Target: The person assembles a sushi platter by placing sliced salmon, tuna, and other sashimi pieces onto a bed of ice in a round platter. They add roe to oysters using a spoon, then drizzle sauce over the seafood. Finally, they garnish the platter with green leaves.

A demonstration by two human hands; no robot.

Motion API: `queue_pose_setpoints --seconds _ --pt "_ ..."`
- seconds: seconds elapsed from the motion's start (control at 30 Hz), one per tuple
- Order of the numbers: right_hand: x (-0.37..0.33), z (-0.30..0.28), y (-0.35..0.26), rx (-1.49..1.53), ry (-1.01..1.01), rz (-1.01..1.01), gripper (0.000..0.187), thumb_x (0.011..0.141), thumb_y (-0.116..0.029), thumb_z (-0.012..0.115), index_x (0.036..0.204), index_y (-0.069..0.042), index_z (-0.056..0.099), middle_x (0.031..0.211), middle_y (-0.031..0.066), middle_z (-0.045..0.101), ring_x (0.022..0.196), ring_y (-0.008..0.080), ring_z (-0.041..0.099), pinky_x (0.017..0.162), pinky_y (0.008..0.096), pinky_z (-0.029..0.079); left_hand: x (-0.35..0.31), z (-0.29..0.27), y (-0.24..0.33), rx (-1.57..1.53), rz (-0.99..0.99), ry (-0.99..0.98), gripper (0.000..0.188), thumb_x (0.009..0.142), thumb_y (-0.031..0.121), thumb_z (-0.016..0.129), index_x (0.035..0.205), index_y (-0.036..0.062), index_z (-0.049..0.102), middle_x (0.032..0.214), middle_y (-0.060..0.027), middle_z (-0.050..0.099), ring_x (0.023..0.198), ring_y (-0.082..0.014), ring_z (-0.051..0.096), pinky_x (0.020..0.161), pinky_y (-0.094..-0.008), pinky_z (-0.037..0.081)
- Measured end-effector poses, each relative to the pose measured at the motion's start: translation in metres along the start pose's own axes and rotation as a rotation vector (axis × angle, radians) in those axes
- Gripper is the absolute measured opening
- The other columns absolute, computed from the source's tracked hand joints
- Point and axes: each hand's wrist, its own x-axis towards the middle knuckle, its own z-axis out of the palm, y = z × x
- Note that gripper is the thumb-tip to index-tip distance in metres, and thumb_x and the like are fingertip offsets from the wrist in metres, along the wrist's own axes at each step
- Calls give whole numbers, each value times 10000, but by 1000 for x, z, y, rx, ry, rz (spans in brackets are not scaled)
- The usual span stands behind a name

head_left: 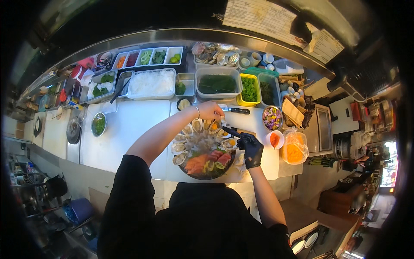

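Note:
A round platter holds a ring of oysters in open shells, salmon slices, red fish slices, lemon or lime slices and a pale shredded heap. My bare left hand reaches over the platter's far edge, fingertips pinched together just above the oysters; what they hold is too small to make out. My right hand, in a black glove, is closed at the platter's right side. From it a thin dark tool points toward the far-right oysters, some topped with orange. Its kind is unclear.
Beyond the platter lies a black-handled knife on the white cutting board. Tubs of greens and white shreds line the back. At right stand a bowl of petals, an orange-filled cup and an orange-filled tub.

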Motion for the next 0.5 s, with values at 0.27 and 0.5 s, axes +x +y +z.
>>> queue_pose_setpoints --seconds 0.27,0.5 --pt "-7 13 -45 -663 -190 -552 194 962 -29 764 1154 -9 786 992 201 798 897 339 794 799 394 625 2 -5 0 16 -9 14 337 976 260 714 1271 118 795 1083 -140 826 996 -311 783 923 -425 595" --pt "-46 -62 -80 -424 70 -459 183 936 4 790 1119 9 780 1038 183 804 915 272 790 830 367 618 -11 -8 7 28 -110 85 398 1007 250 743 1341 34 741 1352 -141 755 1236 -250 705 1090 -399 539"
